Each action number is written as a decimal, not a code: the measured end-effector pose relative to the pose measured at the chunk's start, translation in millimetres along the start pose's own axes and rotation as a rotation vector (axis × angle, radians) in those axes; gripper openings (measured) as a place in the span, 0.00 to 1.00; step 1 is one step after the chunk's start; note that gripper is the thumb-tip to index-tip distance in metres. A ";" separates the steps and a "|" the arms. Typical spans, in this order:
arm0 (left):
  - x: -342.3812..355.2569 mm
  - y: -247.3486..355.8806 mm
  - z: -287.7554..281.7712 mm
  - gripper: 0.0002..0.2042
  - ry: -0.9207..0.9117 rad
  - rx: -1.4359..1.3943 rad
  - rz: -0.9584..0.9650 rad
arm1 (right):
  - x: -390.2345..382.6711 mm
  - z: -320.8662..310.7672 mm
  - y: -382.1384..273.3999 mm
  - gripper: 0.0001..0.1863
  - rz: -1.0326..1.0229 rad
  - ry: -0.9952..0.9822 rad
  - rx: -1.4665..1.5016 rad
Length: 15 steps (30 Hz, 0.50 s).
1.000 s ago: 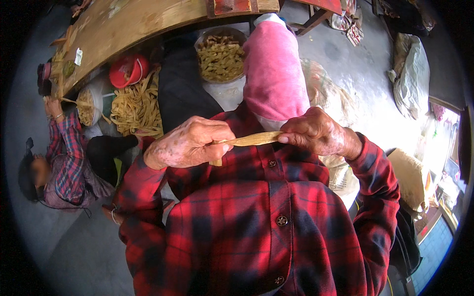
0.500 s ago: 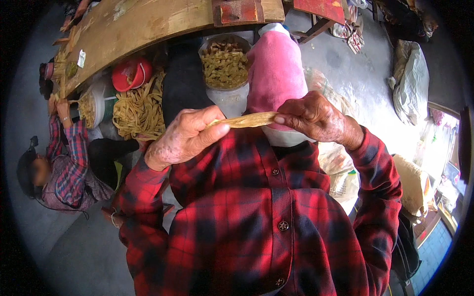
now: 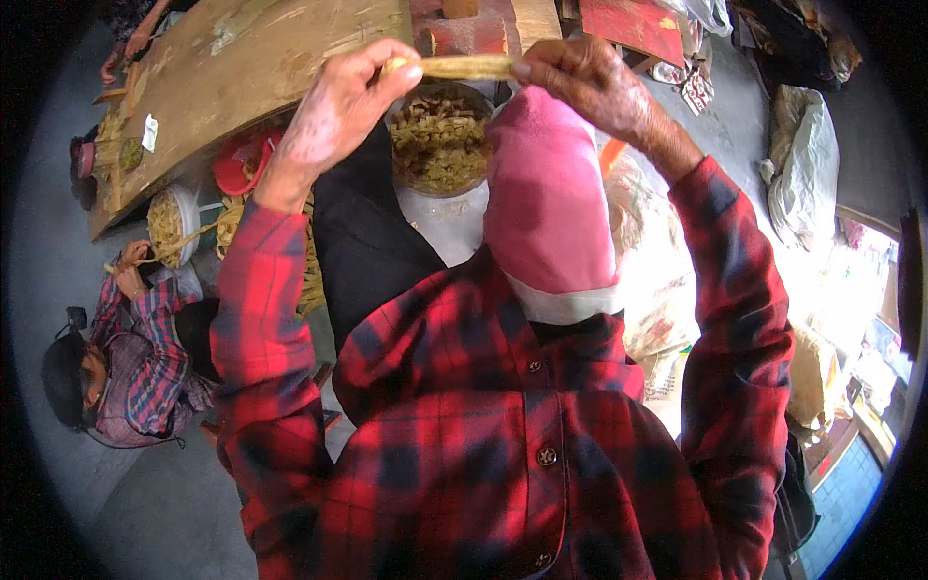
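A flat, yellowish-brown folded strip, perhaps pickled vegetable (image 3: 469,67), is stretched level between my two hands. My left hand (image 3: 333,106) pinches its left end between thumb and fingers. At the right end, my right hand (image 3: 604,92) grips it with the thumb pressed on top. Both hands are raised near the table's front edge, in front of a red-stained wooden board (image 3: 469,39). Just below them stands a round metal basin (image 3: 440,192), holding many chopped pieces (image 3: 440,140) of similar colour. A pink cloth (image 3: 551,213) covers my right leg, close under my right hand.
A long wooden table (image 3: 261,87) runs along the far left. Beneath it are a red bucket (image 3: 234,172), a white bucket (image 3: 188,208) and a heap of long strips (image 3: 314,275). Another person (image 3: 145,367) sits at left, handling a strip. Plastic sacks (image 3: 802,164) lie at right.
Both my hands have moved forward, away from my chest toward the table, carrying the strip between them. The person at left has moved their hands nearer to their body.
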State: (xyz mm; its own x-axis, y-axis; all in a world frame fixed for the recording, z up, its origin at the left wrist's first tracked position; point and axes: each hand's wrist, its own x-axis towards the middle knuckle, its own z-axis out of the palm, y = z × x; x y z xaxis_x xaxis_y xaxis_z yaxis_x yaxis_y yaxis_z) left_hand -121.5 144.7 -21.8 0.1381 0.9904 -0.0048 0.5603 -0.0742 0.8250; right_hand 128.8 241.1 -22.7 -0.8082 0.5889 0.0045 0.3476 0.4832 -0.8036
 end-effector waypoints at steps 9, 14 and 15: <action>59.2 -33.3 8.9 0.10 -0.061 -0.183 -0.096 | 32.7 -17.0 30.8 0.15 0.289 0.041 0.197; 69.1 -42.6 12.0 0.10 0.004 -0.183 -0.019 | 41.2 -17.0 39.4 0.15 0.208 0.063 0.122; 71.1 -31.6 11.3 0.10 0.020 -0.163 -0.024 | 41.5 -17.9 40.4 0.15 0.202 0.064 0.134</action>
State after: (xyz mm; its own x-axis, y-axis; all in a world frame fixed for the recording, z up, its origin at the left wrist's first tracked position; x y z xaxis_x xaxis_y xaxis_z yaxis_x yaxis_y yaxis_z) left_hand -120.2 216.1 -54.6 0.1095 0.9939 -0.0159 0.4235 -0.0322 0.9053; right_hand 117.8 296.6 -44.3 -0.6956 0.7066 -0.1296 0.4293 0.2642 -0.8636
